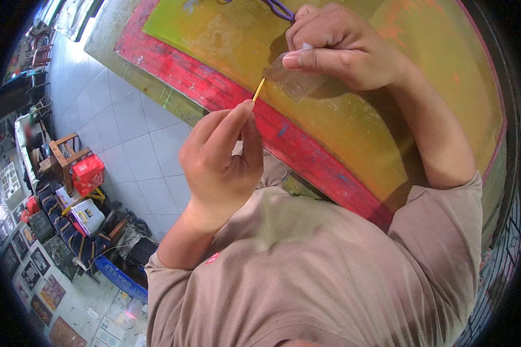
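Observation:
My left hand (pixel 219 153) pinches a thin yellow stick (pixel 260 89) between thumb and fingertips, its tip pointing up and away from me. Beside that tip, my right hand (pixel 347 51) grips a small clear plastic piece (pixel 297 84), which looks like a little bag or sheet; its upper part is hidden by the fingers. A purple cord loop (pixel 279 9) shows just beyond the right hand. Both hands are above a large screen-printing frame, with a red paint-stained border (pixel 324 156) and a yellow-green surface (pixel 353 130).
The frame lies on a worn greenish board (pixel 107 37). Grey floor tiles (pixel 121 121) stretch to the left. There stand a wooden stool (pixel 63 151), a red box (pixel 88 173), a white container (pixel 88 217) and a blue bin (pixel 118 277). Printed sheets (pixel 37 260) cover the lower left.

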The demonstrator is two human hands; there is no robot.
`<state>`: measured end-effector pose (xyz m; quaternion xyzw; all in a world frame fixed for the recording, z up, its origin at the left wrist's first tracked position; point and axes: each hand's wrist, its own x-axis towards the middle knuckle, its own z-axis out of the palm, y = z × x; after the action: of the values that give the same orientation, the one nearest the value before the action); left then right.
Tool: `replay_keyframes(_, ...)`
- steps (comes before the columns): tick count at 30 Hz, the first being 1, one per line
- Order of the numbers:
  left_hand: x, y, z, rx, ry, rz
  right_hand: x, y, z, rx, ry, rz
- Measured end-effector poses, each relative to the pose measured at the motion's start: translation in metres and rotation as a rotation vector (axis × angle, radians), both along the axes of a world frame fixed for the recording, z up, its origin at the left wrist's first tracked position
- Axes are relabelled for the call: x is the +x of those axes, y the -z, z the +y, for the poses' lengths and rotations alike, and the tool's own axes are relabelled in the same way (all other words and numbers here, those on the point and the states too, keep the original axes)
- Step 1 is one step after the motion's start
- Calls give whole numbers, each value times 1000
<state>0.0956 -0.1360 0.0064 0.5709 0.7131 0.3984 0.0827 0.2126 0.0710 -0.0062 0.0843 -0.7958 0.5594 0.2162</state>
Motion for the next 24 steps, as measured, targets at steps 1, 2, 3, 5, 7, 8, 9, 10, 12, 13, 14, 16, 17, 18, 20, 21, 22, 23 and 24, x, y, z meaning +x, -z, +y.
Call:
replay_keyframes(1,0,0,0,-4,8,-1,1,2,-1,-31,0,-15)
replay_keyframes(2,0,-1,0,0,25,1,1,4,-1,-63,-1,-30)
replay_keyframes(3,0,-1,1,3,41,2,2,6,-2,-94,-1,-46)
replay_keyframes(5,2,-1,1,6,55,-10,2,4,0,-92,-22,-45)
replay_keyframes(7,4,0,0,7,54,-36,1,2,1,-72,-33,-40)
replay_keyframes(8,4,1,-1,11,64,-46,1,2,1,-52,-33,-36)
replay_keyframes(9,4,2,-1,16,73,-55,2,2,1,-32,-34,-31)
replay_keyframes(10,4,3,-1,23,80,-63,2,2,2,-31,-37,-33)
replay_keyframes(12,6,1,-1,0,91,-91,2,2,3,-29,-43,-38)
replay_keyframes(13,7,0,-2,-14,96,-106,2,2,1,-32,-30,-43)
replay_keyframes(14,8,0,-3,-11,90,-96,3,3,0,-35,-17,-47)
replay_keyframes(16,10,1,-3,-6,79,-80,2,4,-1,-29,-10,-44)
replay_keyframes(17,11,0,-4,-15,83,-78,2,2,0,-20,-16,-36)
replay_keyframes(18,11,-1,-5,-24,88,-76,1,2,0,-11,-23,-27)
replay_keyframes(20,12,-2,-6,-22,103,-69,2,4,-3,-36,-3,-27)
replay_keyframes(21,12,-2,-6,-12,113,-62,3,3,-3,-35,-2,-31)
replay_keyframes(22,12,-1,-6,-1,119,-55,2,3,-3,-31,-2,-34)
replay_keyframes(23,12,-2,-6,-12,135,-47,2,1,-1,-13,-11,-41)
replay_keyframes(24,12,-3,-7,-23,151,-39,2,-1,0,5,-20,-49)
